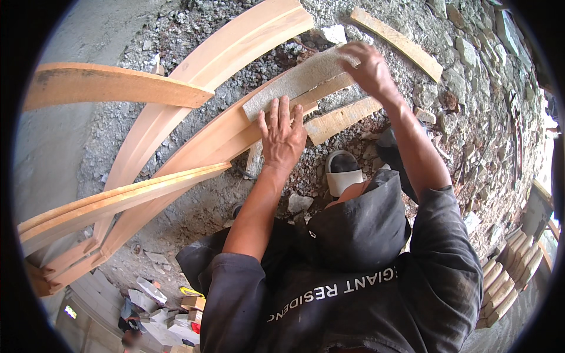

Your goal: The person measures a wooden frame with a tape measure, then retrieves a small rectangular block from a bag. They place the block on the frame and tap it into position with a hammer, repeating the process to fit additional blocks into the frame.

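A long strip with a grey, grainy face (288, 85) lies along the top of a curved wooden board (215, 132). My left hand (283, 136) rests flat near the strip's lower left end, fingers stretched and a little apart, fingertips on its edge. At the far right end, my right hand (369, 69) is bent over the strip, its fingers curled round the end; the thumb side is partly hidden. Just below the strip, a short weathered plank (342, 120) sits on the gravel between my two hands.
A second curved wooden piece (170, 100) runs alongside, crossed by a curved slat (118, 87) and a lower curved rail (123, 203). A loose plank (400, 44) lies on the rubble (465, 100). Stacked wooden pieces (509, 276) stand at lower right; offcuts (168, 320) lie at lower left.
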Demonstrator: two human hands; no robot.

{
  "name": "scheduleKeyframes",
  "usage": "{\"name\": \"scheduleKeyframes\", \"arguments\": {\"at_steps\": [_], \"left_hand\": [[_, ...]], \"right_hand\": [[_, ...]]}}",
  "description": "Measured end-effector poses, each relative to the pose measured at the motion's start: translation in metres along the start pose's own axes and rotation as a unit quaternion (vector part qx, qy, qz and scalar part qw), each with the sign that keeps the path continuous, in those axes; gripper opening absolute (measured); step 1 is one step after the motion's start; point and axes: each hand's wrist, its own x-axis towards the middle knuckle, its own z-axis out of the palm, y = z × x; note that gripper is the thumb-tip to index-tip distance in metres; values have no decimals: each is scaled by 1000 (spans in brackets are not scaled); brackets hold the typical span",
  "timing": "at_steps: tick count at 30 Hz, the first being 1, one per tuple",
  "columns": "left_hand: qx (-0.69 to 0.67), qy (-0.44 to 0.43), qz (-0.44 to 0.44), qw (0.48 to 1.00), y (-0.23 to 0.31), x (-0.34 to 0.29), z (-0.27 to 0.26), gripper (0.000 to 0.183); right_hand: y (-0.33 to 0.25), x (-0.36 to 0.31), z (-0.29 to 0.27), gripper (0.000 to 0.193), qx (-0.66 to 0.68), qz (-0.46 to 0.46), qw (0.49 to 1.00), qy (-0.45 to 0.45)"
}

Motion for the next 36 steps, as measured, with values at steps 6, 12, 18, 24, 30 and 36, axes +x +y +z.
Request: {"name": "scheduleKeyframes", "arguments": {"at_steps": [6, 12, 18, 24, 30, 36], "left_hand": [[-1, 6, 0, 1000, 0, 2, -2, 40], [11, 35, 16, 999, -4, 4, -1, 42], [19, 49, 22, 998, -8, 12, -2, 46], [48, 35, 34, 998, -14, 23, -2, 43], [29, 52, 31, 998, -17, 23, 3, 36], [13, 65, 44, 997, -20, 25, 8, 34]], "right_hand": [[-69, -32, 34, 28, -92, -147, 985, -19], [-67, -33, 42, 18, -87, -159, 983, -22], [-64, -35, 45, 17, -72, -165, 984, 4], [-65, -34, 43, 19, -51, -159, 986, 0], [-62, -36, 46, 19, -44, -155, 987, 1], [-59, -35, 48, 19, -32, -165, 986, 13]]}}
